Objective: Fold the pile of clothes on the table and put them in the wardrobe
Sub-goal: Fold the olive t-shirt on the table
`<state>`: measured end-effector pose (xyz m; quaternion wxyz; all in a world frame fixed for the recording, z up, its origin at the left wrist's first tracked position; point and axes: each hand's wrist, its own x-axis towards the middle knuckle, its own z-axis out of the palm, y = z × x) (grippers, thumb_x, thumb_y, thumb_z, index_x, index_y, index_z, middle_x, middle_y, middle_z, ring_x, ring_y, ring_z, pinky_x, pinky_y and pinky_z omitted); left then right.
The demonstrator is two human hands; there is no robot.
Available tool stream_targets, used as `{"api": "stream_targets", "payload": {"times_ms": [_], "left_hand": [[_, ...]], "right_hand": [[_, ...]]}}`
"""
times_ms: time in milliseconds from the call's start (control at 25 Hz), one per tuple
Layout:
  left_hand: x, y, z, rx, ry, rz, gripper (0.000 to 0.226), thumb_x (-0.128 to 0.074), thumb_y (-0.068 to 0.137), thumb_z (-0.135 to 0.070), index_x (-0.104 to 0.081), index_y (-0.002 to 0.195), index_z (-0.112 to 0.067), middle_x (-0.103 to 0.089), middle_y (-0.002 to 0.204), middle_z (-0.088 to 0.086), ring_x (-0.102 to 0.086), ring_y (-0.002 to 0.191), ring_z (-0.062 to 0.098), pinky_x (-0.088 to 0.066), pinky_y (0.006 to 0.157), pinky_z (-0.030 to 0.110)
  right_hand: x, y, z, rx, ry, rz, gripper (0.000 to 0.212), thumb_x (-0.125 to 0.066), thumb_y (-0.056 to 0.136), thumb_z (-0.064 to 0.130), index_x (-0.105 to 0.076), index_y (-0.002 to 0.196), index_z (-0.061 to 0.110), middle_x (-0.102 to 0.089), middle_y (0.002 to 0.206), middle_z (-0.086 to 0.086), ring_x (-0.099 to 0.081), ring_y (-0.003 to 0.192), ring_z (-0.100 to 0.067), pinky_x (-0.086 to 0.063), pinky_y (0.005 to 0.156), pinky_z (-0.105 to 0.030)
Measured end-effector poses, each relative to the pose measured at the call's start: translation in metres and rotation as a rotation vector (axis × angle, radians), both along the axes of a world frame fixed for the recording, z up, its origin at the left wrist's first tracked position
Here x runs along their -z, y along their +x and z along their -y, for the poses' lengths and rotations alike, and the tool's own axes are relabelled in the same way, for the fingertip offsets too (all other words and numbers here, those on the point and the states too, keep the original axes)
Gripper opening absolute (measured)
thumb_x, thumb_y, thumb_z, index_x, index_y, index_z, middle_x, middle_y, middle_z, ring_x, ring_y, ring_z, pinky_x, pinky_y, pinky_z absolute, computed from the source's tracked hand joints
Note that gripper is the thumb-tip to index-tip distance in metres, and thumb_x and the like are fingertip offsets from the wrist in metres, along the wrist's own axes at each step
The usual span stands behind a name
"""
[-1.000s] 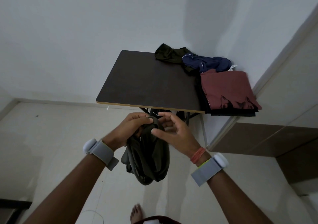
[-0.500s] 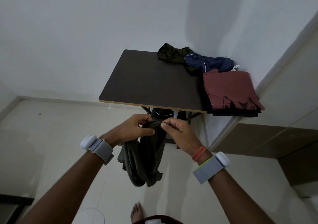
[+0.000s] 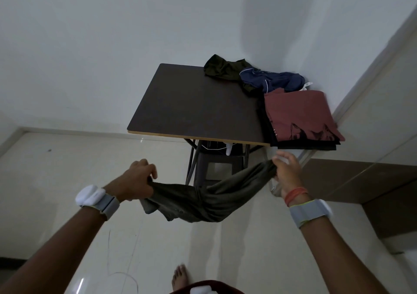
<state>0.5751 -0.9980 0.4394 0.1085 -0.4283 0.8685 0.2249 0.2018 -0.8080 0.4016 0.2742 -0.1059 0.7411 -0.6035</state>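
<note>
The left hand (image 3: 135, 181) and right hand (image 3: 285, 172) each grip an end of the olive garment (image 3: 203, 197), likely to spread it for folding; its middle sags between the grips.

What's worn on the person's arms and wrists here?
No sleeves show. Left wrist: grey fabric strap with a white rounded device. Right wrist: matching grey strap edged yellow-green, second white device, plus an orange thread band. No gloves.

Blurred right hand (image 3: 284, 172); half-hidden foot (image 3: 179, 276)
</note>
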Motion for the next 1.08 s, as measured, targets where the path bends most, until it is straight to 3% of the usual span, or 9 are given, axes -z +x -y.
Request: {"api": "stream_targets", "payload": {"times_ms": [80,160,280,360,560,720,880,1080], "left_hand": [[0.013,0.019,0.007,-0.018,-0.062,0.072,0.025,-0.061,0.08,-0.012,-0.055,0.102,-0.023,-0.041,0.108,-0.002,-0.037,0.109,0.02,-0.043,0.054,0.017],[0.023,0.037,0.014,-0.035,-0.093,0.131,0.025,-0.06,0.081,-0.013,-0.056,0.103,-0.024,-0.042,0.109,-0.002,-0.037,0.107,0.019,-0.047,0.057,0.019],[0.03,0.062,0.024,-0.004,-0.184,0.255,0.027,-0.063,0.082,-0.024,-0.057,0.108,-0.028,-0.046,0.109,-0.004,-0.038,0.101,0.014,-0.047,0.08,0.027],[0.033,0.076,0.03,0.001,-0.207,0.294,0.024,-0.063,0.083,-0.028,-0.059,0.106,-0.03,-0.048,0.104,-0.006,-0.04,0.098,0.013,-0.044,0.082,0.026],[0.036,0.079,0.033,-0.047,-0.188,0.182,0.013,-0.059,0.087,-0.019,-0.07,0.092,-0.021,-0.056,0.089,-0.007,-0.054,0.091,0.014,-0.045,0.072,0.026],[0.03,0.053,0.024,-0.073,-0.138,0.028,0.006,-0.063,0.085,-0.021,-0.068,0.086,-0.025,-0.061,0.086,-0.007,-0.058,0.084,0.015,-0.043,0.068,0.029],[0.021,0.026,0.011,-0.083,-0.135,-0.12,0.01,-0.067,0.084,-0.029,-0.063,0.076,-0.025,-0.06,0.067,-0.007,-0.057,0.066,0.014,-0.045,0.059,0.029],[0.01,0.008,0.001,-0.039,-0.022,-0.086,0.008,-0.056,0.072,-0.03,-0.061,0.079,-0.029,-0.059,0.084,-0.005,-0.057,0.076,0.01,-0.049,0.064,0.031]], "right_hand": [[0.007,-0.021,-0.015,0.096,0.007,0.026,0.021,-0.056,0.092,0.013,-0.065,0.09,0.033,-0.066,0.108,-0.013,-0.064,0.084,-0.024,-0.056,0.071,-0.037],[0.014,-0.041,-0.031,0.195,-0.013,0.124,0.029,-0.048,0.097,0.003,-0.064,0.09,0.027,-0.063,0.101,-0.013,-0.059,0.075,-0.018,-0.049,0.064,-0.031],[0.028,-0.069,-0.058,0.298,-0.02,0.266,0.032,-0.042,0.1,0.003,-0.065,0.096,0.025,-0.062,0.114,-0.011,-0.059,0.081,-0.015,-0.049,0.074,-0.032],[0.035,-0.081,-0.073,0.351,-0.018,0.306,0.037,-0.037,0.1,0.004,-0.064,0.094,0.028,-0.059,0.123,-0.011,-0.059,0.084,-0.015,-0.049,0.076,-0.032],[0.042,-0.071,-0.08,0.323,-0.014,0.347,0.04,-0.035,0.1,0.0,-0.063,0.093,0.026,-0.057,0.119,-0.009,-0.057,0.084,-0.014,-0.047,0.073,-0.027],[0.054,-0.051,-0.065,0.212,0.019,0.353,0.037,-0.037,0.1,-0.005,-0.066,0.099,0.019,-0.056,0.122,-0.013,-0.056,0.086,-0.016,-0.047,0.071,-0.03],[0.051,-0.032,-0.051,0.102,-0.022,0.402,0.036,-0.038,0.1,-0.007,-0.066,0.098,0.015,-0.062,0.113,-0.013,-0.059,0.09,-0.016,-0.053,0.071,-0.03],[0.033,-0.022,-0.035,0.013,-0.091,0.396,0.032,-0.039,0.098,-0.008,-0.066,0.103,0.009,-0.065,0.102,-0.012,-0.063,0.094,-0.021,-0.056,0.085,-0.036]]}}
